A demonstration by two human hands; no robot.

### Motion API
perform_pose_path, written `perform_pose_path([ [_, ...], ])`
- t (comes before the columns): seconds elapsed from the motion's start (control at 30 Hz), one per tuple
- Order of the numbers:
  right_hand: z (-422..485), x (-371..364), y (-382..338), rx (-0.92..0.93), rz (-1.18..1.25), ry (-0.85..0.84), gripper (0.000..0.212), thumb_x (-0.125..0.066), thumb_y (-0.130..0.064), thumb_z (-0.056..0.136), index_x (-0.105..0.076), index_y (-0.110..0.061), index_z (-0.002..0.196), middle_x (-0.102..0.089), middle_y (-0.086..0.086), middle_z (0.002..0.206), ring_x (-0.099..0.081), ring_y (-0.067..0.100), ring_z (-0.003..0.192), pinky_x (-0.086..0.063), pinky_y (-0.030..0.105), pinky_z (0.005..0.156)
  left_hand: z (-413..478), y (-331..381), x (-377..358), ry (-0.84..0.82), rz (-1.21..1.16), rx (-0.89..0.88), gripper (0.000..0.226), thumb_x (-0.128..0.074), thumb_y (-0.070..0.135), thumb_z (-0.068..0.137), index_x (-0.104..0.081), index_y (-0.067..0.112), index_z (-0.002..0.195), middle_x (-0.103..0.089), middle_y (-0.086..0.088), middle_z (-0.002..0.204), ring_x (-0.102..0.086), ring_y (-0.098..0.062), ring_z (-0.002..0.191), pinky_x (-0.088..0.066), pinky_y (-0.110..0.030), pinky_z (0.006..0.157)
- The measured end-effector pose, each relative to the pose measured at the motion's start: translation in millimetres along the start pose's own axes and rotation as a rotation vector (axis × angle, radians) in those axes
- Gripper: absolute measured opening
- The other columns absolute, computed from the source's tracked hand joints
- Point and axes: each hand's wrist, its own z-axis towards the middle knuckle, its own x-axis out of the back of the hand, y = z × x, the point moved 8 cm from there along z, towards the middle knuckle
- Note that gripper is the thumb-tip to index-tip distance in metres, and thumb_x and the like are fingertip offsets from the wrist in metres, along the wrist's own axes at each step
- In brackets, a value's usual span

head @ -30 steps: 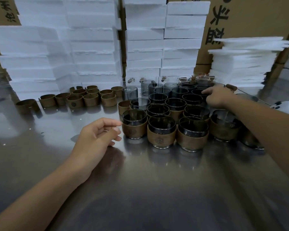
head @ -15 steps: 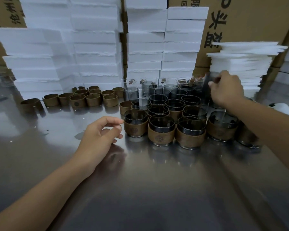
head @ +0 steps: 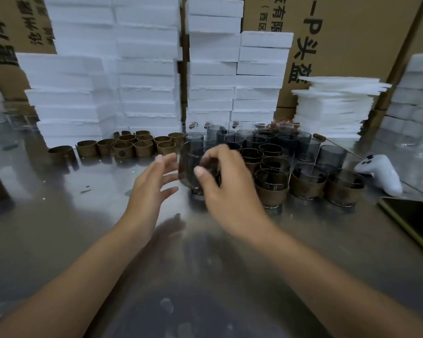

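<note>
Your right hand (head: 227, 189) grips 1 bare glass (head: 189, 164), your left hand (head: 149, 189) spread beside it; sleeved glasses (head: 308, 185) stand to its right, and many empty sleeves (head: 143, 148) lie beyond your left.

**Bare arms, bare hands**

The left forearm (head: 83, 272) and the right forearm (head: 315, 262) show above the near edge of the counter, both bare along all their visible length. The left grip (head: 154, 184) and the right grip (head: 225, 186) are bare too, wrists included, with short, trimmed fingernails.
</note>
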Motion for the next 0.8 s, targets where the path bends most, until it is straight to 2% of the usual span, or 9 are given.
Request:
perform_pose_path([
  [0.07, -13, -12, 2, -0.045, 0.064, 0.002, 0.024, -0.057, -0.026, 0.093, -0.039, -0.031, 0.108, -0.046, -0.008, 0.112, -0.047, -0.006, 0.09, -0.036, 0.006, 0.076, -4, 1, -4, -0.051, -0.015, 0.003, 0.04, -0.034, 0.035, 0.102, -0.073, 0.03, 0.094, -0.073, 0.005, 0.102, -0.067, -0.008, 0.098, -0.051, -0.025, 0.078],
  [0.13, -22, -16, 10, -0.099, 0.141, 0.042, 0.043, -0.06, -0.029, 0.091, -0.032, -0.034, 0.124, -0.045, -0.017, 0.113, -0.05, 0.0, 0.1, -0.039, 0.01, 0.081, -6, 0, -8, -0.102, -0.012, 0.018, 0.042, -0.036, 0.033, 0.102, -0.076, 0.033, 0.089, -0.074, 0.003, 0.098, -0.068, -0.01, 0.098, -0.051, -0.024, 0.075],
  [0.2, -27, -20, 20, -0.166, 0.194, 0.056, 0.065, -0.062, -0.035, 0.089, -0.024, -0.03, 0.142, -0.042, -0.025, 0.112, -0.048, 0.0, 0.107, -0.037, 0.007, 0.087, -8, -3, -11, -0.151, -0.014, 0.042, 0.039, -0.038, 0.035, 0.101, -0.076, 0.029, 0.093, -0.074, -0.003, 0.1, -0.068, -0.016, 0.099, -0.051, -0.027, 0.076],
  [0.27, -28, -26, 31, -0.229, 0.254, 0.021, 0.076, -0.063, -0.042, 0.087, -0.021, -0.024, 0.148, -0.046, -0.019, 0.124, -0.045, 0.002, 0.117, -0.038, 0.017, 0.1, -9, -7, -15, -0.189, -0.014, 0.072, 0.039, -0.038, 0.038, 0.1, -0.075, 0.026, 0.095, -0.074, -0.006, 0.101, -0.069, -0.02, 0.099, -0.051, -0.029, 0.077],
  [0.33, -28, -33, 38, -0.256, 0.288, -0.042, 0.077, -0.06, -0.049, 0.087, -0.022, -0.022, 0.149, -0.05, -0.012, 0.132, -0.046, 0.004, 0.123, -0.038, 0.022, 0.104, -12, -9, -18, -0.212, -0.015, 0.09, 0.039, -0.038, 0.042, 0.099, -0.073, 0.024, 0.099, -0.074, -0.006, 0.103, -0.069, -0.021, 0.099, -0.052, -0.028, 0.075],
  [0.43, -24, -36, 39, -0.251, 0.338, -0.074, 0.064, -0.058, -0.049, 0.087, -0.034, -0.022, 0.139, -0.054, -0.027, 0.105, -0.053, -0.016, 0.099, -0.036, -0.001, 0.08, -12, -10, -20, -0.199, -0.04, 0.082, 0.04, -0.04, 0.046, 0.095, -0.072, 0.022, 0.1, -0.073, -0.008, 0.102, -0.07, -0.023, 0.097, -0.051, -0.035, 0.079],
  [0.5, -22, -37, 41, -0.251, 0.381, -0.076, 0.052, -0.062, -0.046, 0.086, -0.04, -0.026, 0.129, -0.056, -0.029, 0.095, -0.053, -0.023, 0.089, -0.037, -0.003, 0.073, -12, -10, -20, -0.193, -0.048, 0.066, 0.042, -0.04, 0.047, 0.093, -0.073, 0.022, 0.098, -0.073, -0.01, 0.102, -0.07, -0.024, 0.097, -0.05, -0.041, 0.083],
  [0.6, -21, -44, 44, -0.254, 0.402, -0.134, 0.062, -0.072, -0.045, 0.078, -0.036, -0.03, 0.127, -0.059, -0.026, 0.102, -0.057, -0.014, 0.098, -0.044, 0.01, 0.085, -12, -10, -19, -0.199, -0.083, 0.077, 0.046, -0.045, 0.051, 0.085, -0.07, 0.018, 0.105, -0.073, -0.01, 0.104, -0.068, -0.025, 0.101, -0.055, -0.03, 0.079],
  [0.8, -20, -42, 49, -0.25, 0.405, -0.086, 0.056, -0.075, -0.031, 0.08, -0.041, -0.024, 0.124, -0.063, -0.017, 0.105, -0.061, -0.007, 0.096, -0.046, 0.008, 0.08, -13, -8, -19, -0.179, -0.034, 0.07, 0.035, -0.038, 0.031, 0.101, -0.072, 0.023, 0.097, -0.074, -0.004, 0.101, -0.068, -0.017, 0.099, -0.055, -0.02, 0.073],
])
